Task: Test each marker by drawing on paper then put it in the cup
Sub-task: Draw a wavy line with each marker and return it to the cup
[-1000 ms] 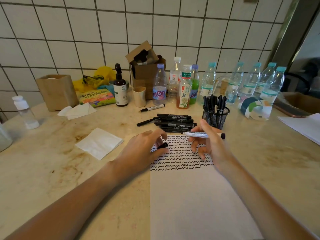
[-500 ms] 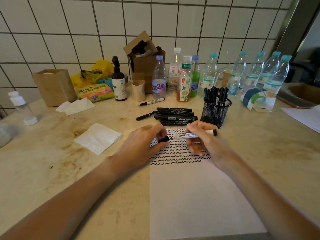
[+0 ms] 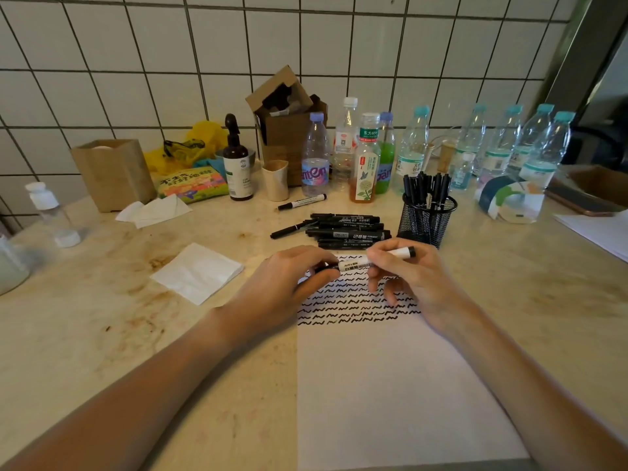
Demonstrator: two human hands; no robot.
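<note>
A white-bodied marker point(image 3: 355, 265) lies level between my two hands above the paper point(image 3: 390, 385). My right hand point(image 3: 407, 277) grips its barrel, whose black rear end sticks out past my fingers. My left hand point(image 3: 292, 283) pinches the black cap point(image 3: 326, 267), which sits on the marker's tip. Rows of black squiggles cover the top of the sheet. A black mesh cup point(image 3: 426, 220) with several markers in it stands just beyond my right hand. A pile of black markers point(image 3: 346, 231) lies behind the paper.
Two single markers point(image 3: 302, 202) point(image 3: 292, 229) lie left of and behind the pile. Water bottles point(image 3: 503, 147), a brown pump bottle point(image 3: 238, 164), cardboard boxes point(image 3: 289, 124) and a small beige cup point(image 3: 276, 180) line the tiled wall. A folded napkin point(image 3: 198, 271) lies left of the paper.
My hands have come together: the cap held by my left hand, apart from the marker a second ago, now sits on the tip of the marker.
</note>
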